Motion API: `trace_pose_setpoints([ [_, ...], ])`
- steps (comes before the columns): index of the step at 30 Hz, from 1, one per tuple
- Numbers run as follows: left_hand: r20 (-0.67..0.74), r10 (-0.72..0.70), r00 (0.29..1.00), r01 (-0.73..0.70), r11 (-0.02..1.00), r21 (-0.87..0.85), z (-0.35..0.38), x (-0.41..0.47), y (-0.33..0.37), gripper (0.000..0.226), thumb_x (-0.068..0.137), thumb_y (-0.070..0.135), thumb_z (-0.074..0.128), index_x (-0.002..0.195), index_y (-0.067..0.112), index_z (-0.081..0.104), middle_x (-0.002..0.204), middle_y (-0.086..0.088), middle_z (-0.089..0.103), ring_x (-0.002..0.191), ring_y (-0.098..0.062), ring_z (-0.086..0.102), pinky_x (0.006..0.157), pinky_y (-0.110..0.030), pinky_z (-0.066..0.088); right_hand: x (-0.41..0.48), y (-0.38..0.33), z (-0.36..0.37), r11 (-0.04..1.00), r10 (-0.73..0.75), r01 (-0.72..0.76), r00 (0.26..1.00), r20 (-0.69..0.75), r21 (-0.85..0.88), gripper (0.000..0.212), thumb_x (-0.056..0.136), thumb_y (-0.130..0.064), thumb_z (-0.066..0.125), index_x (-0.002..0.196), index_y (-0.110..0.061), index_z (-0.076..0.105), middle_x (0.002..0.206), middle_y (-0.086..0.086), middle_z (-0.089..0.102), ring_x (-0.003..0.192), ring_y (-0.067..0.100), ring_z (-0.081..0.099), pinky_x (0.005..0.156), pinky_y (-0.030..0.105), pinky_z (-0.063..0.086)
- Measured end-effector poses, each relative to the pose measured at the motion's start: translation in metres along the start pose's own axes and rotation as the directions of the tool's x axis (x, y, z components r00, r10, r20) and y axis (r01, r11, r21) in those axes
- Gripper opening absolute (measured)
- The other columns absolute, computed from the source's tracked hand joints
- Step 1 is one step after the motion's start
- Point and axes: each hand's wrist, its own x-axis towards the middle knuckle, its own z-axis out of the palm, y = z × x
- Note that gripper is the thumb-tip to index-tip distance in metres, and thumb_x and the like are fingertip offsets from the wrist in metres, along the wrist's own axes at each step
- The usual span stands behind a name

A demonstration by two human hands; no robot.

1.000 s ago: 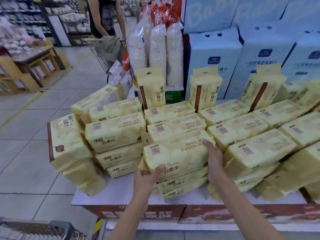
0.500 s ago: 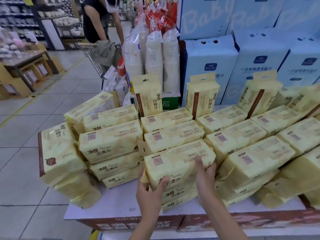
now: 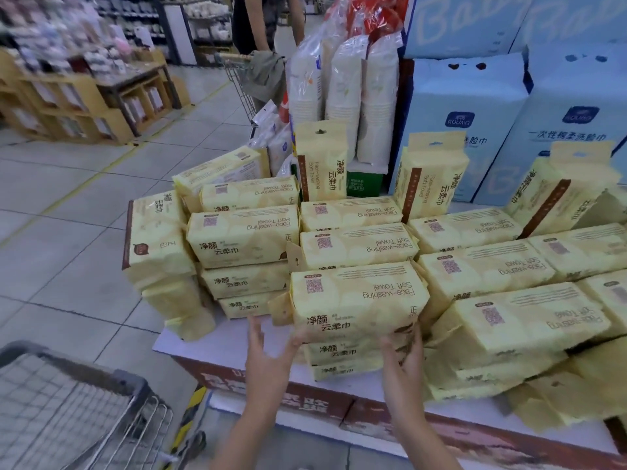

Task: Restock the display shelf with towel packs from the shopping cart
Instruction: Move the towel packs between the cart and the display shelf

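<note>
At the front edge of the display shelf (image 3: 207, 344), the top towel pack (image 3: 356, 300) now lies flat on its stack. Half a second ago both hands pressed on its sides. Now the left hand (image 3: 268, 364) and the right hand (image 3: 403, 364) have drawn back, with fingers spread and holding nothing. I judge this pack is placed, so the next one must come from the shopping cart (image 3: 68, 395) at the lower left.
</note>
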Motion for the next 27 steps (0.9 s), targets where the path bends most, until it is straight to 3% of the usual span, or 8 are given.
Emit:
trace_pose_setpoints([
  [2,-0.032,-0.076,0.997,0.074,0.996,-0.039,-0.005,-0.018,-0.01,0.079,0.085,0.034,0.063,0.15,0.021,0.02,0.155,0.002,0.028,0.14,-0.018,0.031,0.111,-0.044,0.032,-0.01,0.009,-0.008,0.997,0.038,-0.031,0.995,0.09,-0.072,0.065,0.096,-0.028,0.051,0.151,-0.025,0.016,0.15,0.016,0.03,0.141,0.027,0.026,0.112,0.043,0.025],
  [5,-0.026,-0.155,0.988,0.153,0.987,-0.058,-0.01,-0.051,-0.024,0.054,0.093,0.023,0.057,0.143,0.016,0.038,0.143,0.001,0.044,0.122,-0.01,0.044,0.099,-0.027,0.035,-0.019,0.027,-0.019,0.973,0.098,-0.031,0.951,0.292,-0.227,0.053,0.098,-0.028,0.047,0.147,-0.021,0.028,0.153,-0.001,0.031,0.139,0.018,0.031,0.108,0.032,0.028],
  [9,-0.079,-0.257,0.963,0.253,0.965,-0.064,-0.016,-0.105,-0.049,0.04,0.094,0.021,0.055,0.133,0.014,0.05,0.13,0.005,0.052,0.112,-0.006,0.046,0.087,-0.016,0.032,-0.035,0.041,-0.029,0.919,0.204,0.024,0.826,0.526,-0.394,0.041,0.099,-0.031,0.045,0.138,-0.019,0.039,0.145,0.0,0.041,0.126,0.014,0.042,0.099,0.024,0.032],
  [12,-0.201,-0.333,0.921,0.312,0.941,-0.129,-0.024,-0.149,-0.075,0.039,0.095,0.02,0.054,0.132,0.01,0.05,0.134,-0.002,0.053,0.117,-0.013,0.05,0.09,-0.02,0.034,-0.051,0.053,-0.034,0.873,0.26,0.116,0.71,0.654,-0.473,0.04,0.099,-0.029,0.045,0.137,-0.017,0.04,0.14,0.001,0.044,0.12,0.01,0.043,0.094,0.022,0.032],
  [16,-0.363,-0.462,0.809,0.378,0.883,-0.279,-0.037,-0.21,-0.108,0.037,0.095,0.017,0.054,0.13,0.008,0.053,0.132,-0.008,0.056,0.122,-0.022,0.051,0.092,-0.024,0.034,-0.076,0.071,-0.032,0.793,0.345,0.275,0.532,0.773,-0.544,0.04,0.099,-0.028,0.045,0.137,-0.014,0.041,0.137,0.0,0.046,0.111,0.005,0.042,0.088,0.015,0.028],
  [20,-0.475,-0.551,0.686,0.394,0.83,-0.394,-0.051,-0.26,-0.135,0.033,0.095,0.015,0.053,0.127,0.007,0.056,0.132,-0.011,0.057,0.124,-0.023,0.051,0.103,-0.032,0.033,-0.106,0.085,-0.019,0.744,0.384,0.411,0.382,0.841,-0.527,0.04,0.097,-0.024,0.05,0.135,-0.01,0.044,0.138,0.005,0.047,0.121,0.011,0.046,0.097,0.018,0.031],
  [27,-0.581,-0.645,0.496,0.297,0.755,-0.585,-0.087,-0.316,-0.162,0.028,0.096,0.013,0.052,0.124,0.009,0.056,0.121,-0.011,0.06,0.108,-0.02,0.055,0.091,-0.027,0.034,-0.173,0.092,0.041,0.699,0.469,0.548,0.133,0.873,-0.459,0.044,0.097,-0.024,0.05,0.137,-0.008,0.042,0.139,0.003,0.046,0.127,0.016,0.045,0.094,0.015,0.029],
])
